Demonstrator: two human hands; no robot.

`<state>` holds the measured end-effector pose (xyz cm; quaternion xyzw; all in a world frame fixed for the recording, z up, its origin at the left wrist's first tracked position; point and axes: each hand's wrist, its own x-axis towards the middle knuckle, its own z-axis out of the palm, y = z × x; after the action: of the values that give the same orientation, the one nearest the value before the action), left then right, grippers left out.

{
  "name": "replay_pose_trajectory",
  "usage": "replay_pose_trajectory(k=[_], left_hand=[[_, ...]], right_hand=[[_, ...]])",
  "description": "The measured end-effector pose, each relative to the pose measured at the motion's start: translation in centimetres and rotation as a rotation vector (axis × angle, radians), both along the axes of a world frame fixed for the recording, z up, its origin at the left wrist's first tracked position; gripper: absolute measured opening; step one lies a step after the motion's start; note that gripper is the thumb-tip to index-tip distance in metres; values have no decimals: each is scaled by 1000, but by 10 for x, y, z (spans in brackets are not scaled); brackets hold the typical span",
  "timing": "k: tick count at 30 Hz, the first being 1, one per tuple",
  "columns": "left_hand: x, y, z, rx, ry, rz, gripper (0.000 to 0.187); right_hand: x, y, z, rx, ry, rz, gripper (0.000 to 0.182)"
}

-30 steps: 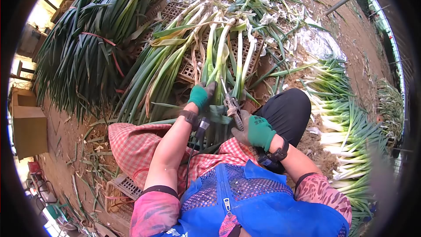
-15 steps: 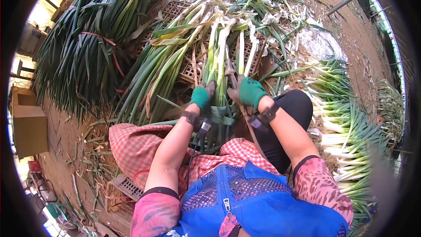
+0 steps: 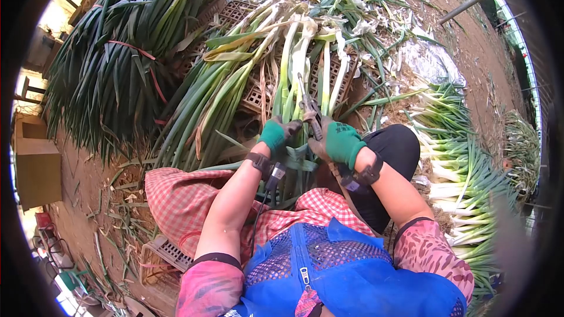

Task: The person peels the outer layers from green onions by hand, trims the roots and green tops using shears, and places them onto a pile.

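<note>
My left hand [image 3: 277,135], in a green glove with dark fingers, is closed around the green part of a few long green onions [image 3: 292,91]. Their white root ends point away from me, over a brown plastic crate [image 3: 254,95]. In my right hand [image 3: 341,142], gloved alike, is a blow gun [image 3: 311,113] with a thin metal nozzle; its hose [image 3: 341,179] runs down towards my lap. The nozzle lies along the stalks, close beside my left fingers. More unpeeled green onions [image 3: 220,91] lie just to the left.
A big tied bundle of green onions [image 3: 111,64] stands at the left. Cleaned green onions [image 3: 455,191] lie in a long row at the right, beside my knee [image 3: 399,147]. Peeled skins and leaves [image 3: 358,9] litter the far side. A cardboard box [image 3: 36,161] stands far left.
The blow gun and my right hand have shifted slightly, with the nozzle now showing more clearly over the stalks. My left hand has moved slightly down and closer to the gun.
</note>
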<state>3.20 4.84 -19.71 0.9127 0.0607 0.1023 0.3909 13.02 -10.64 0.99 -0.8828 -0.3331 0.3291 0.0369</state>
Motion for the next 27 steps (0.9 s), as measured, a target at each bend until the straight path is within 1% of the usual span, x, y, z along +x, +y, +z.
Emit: replay_pose_trajectory(k=[1,2,4,6,8,9,11,12,14,15,16,17,19,20,23,26,27], left_hand=[[0,-1,0,1,14,-8,40],[1,-4,-1,-130,131,59,39],[3,-7,-19,-231,244,86,39],[4,-9,-34,-204,256,33,37],[4,-9,-44,-207,287,5,35],[2,-11,-14,-266,292,34,34],[2,-14,11,-329,311,74,31],[2,-14,13,-332,324,84,30],[3,-14,14,-345,373,88,29],[3,-13,15,-355,407,82,29],[3,-14,15,-387,410,102,24],[4,-15,15,-420,412,122,23],[5,-17,15,-513,356,178,45],[5,-17,15,-550,331,187,55],[5,-20,-8,-580,335,128,54],[7,-25,-4,-604,420,130,52],[6,-28,7,-640,425,131,51]], right_hand=[[-2,-5,-4,-9,-19,7,64],[2,-5,-9,-15,-25,0,64],[18,3,-18,-23,-40,-10,63],[36,19,-24,-5,-99,-6,59],[62,37,-33,13,-98,14,59],[75,46,-39,18,-131,2,59],[95,64,-41,15,-190,-28,57],[105,74,-45,11,-211,-102,52],[110,83,-27,-39,-188,-153,49],[112,84,-24,-45,-178,-155,47],[113,83,-26,-53,-178,-100,47],[113,82,-31,-62,-178,-47,46],[104,79,-20,-78,-157,43,47],[103,76,-20,-62,-169,2,47],[106,67,-35,-9,-236,-143,50],[106,67,-29,-39,-210,-47,53],[104,72,-20,-109,-167,22,57]])
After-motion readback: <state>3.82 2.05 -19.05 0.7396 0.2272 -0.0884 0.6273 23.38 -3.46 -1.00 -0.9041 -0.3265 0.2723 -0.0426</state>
